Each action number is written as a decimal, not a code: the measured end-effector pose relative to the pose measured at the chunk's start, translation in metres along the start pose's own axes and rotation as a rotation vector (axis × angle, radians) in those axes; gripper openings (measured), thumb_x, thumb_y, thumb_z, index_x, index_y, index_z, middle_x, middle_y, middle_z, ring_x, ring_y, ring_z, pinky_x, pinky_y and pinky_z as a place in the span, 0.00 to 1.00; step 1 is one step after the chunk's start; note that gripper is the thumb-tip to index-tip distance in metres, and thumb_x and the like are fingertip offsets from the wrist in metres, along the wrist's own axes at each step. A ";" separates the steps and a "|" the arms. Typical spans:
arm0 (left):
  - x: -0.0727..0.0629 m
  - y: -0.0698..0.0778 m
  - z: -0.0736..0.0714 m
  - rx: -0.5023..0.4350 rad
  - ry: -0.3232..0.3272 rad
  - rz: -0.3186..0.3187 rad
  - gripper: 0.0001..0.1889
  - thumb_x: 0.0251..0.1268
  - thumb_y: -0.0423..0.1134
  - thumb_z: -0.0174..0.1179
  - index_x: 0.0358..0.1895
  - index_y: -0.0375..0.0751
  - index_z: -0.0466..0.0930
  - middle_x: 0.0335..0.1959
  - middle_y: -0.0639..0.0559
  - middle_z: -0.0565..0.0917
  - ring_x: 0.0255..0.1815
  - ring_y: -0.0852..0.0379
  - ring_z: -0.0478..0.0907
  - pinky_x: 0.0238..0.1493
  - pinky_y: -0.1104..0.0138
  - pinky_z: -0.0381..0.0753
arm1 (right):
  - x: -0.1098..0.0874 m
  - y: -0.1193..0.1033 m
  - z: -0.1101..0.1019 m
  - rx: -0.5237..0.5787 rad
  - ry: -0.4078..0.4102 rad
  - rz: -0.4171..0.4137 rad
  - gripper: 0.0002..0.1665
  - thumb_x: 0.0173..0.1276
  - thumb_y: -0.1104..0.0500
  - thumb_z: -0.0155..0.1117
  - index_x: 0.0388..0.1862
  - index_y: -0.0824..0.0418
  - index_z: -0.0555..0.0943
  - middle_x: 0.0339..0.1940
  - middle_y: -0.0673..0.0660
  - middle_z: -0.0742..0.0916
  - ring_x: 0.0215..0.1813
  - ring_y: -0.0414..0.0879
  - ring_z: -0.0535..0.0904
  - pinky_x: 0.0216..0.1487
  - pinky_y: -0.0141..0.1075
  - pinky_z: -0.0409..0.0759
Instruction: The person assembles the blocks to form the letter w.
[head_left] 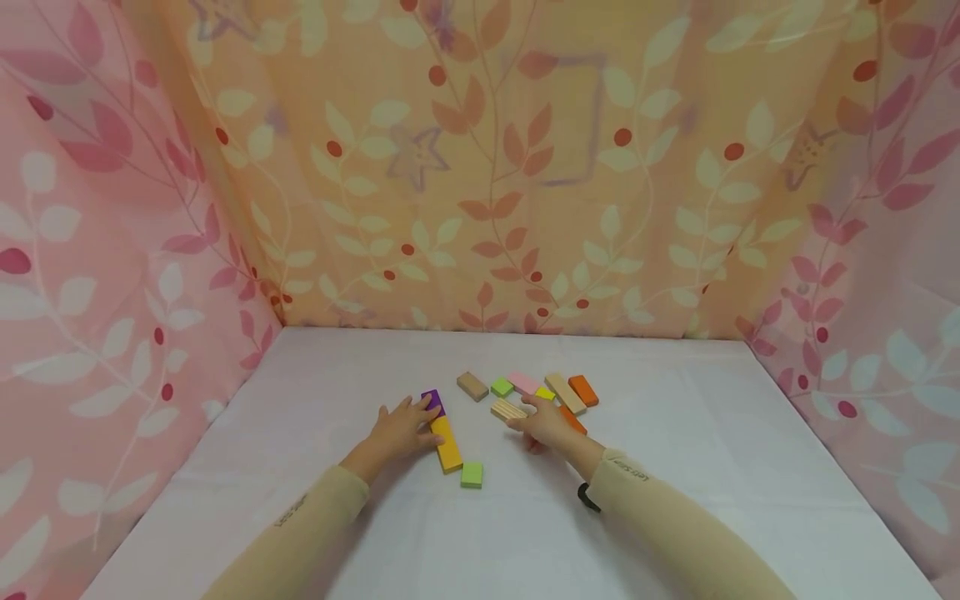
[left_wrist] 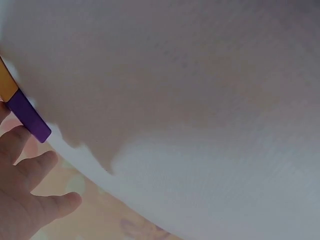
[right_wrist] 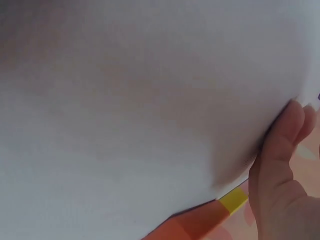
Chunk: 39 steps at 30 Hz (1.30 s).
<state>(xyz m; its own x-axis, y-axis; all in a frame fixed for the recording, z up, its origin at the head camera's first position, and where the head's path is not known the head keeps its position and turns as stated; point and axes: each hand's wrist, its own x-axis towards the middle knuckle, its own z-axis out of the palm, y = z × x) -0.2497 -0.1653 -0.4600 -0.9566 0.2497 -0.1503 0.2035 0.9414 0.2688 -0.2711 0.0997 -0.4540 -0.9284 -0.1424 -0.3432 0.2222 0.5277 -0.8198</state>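
My left hand (head_left: 405, 429) has its fingers spread along a purple block (head_left: 432, 402) and a yellow-orange block (head_left: 447, 446), which lie end to end. In the left wrist view, fingertips touch the edge of the purple block (left_wrist: 30, 117). A small green block (head_left: 472, 475) sits by the near end of the yellow-orange one. My right hand (head_left: 551, 425) has thumb and forefinger at the right end of a ridged wooden block (head_left: 506, 409), seeming to pinch it. In the right wrist view the hand (right_wrist: 282, 170) hides that block. An orange block (head_left: 573, 419) lies partly behind the hand.
Beyond the right hand lie a plain wooden block (head_left: 472, 386), a green block (head_left: 502, 387), a pink block (head_left: 523, 382), a yellow block (head_left: 546, 393), a long wooden block (head_left: 564, 393) and another orange block (head_left: 583, 390). Patterned curtains (head_left: 480, 208) enclose the white table (head_left: 337, 358).
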 end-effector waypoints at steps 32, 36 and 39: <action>-0.001 0.001 0.001 0.010 0.003 0.013 0.34 0.63 0.57 0.61 0.68 0.42 0.71 0.73 0.41 0.63 0.73 0.33 0.54 0.63 0.29 0.49 | 0.005 0.003 0.003 -0.039 0.025 0.017 0.24 0.65 0.65 0.67 0.59 0.68 0.73 0.22 0.58 0.81 0.15 0.42 0.75 0.19 0.31 0.79; -0.001 0.002 0.000 0.009 -0.002 0.009 0.34 0.63 0.57 0.61 0.68 0.42 0.71 0.73 0.41 0.63 0.73 0.33 0.54 0.63 0.29 0.48 | 0.002 0.003 0.000 -0.013 0.011 0.014 0.23 0.66 0.64 0.66 0.58 0.69 0.73 0.23 0.58 0.82 0.18 0.43 0.77 0.21 0.33 0.81; -0.002 0.002 -0.002 0.006 -0.001 0.006 0.34 0.63 0.57 0.61 0.68 0.43 0.71 0.73 0.41 0.63 0.73 0.33 0.54 0.64 0.30 0.48 | 0.000 0.001 -0.004 0.032 0.010 -0.002 0.23 0.67 0.64 0.65 0.57 0.71 0.73 0.27 0.59 0.84 0.22 0.44 0.81 0.24 0.35 0.83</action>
<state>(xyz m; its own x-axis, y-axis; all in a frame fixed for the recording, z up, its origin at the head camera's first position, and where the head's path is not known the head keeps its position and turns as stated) -0.2478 -0.1640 -0.4576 -0.9552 0.2554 -0.1497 0.2104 0.9414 0.2636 -0.2722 0.1038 -0.4532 -0.9317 -0.1348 -0.3373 0.2297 0.5006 -0.8347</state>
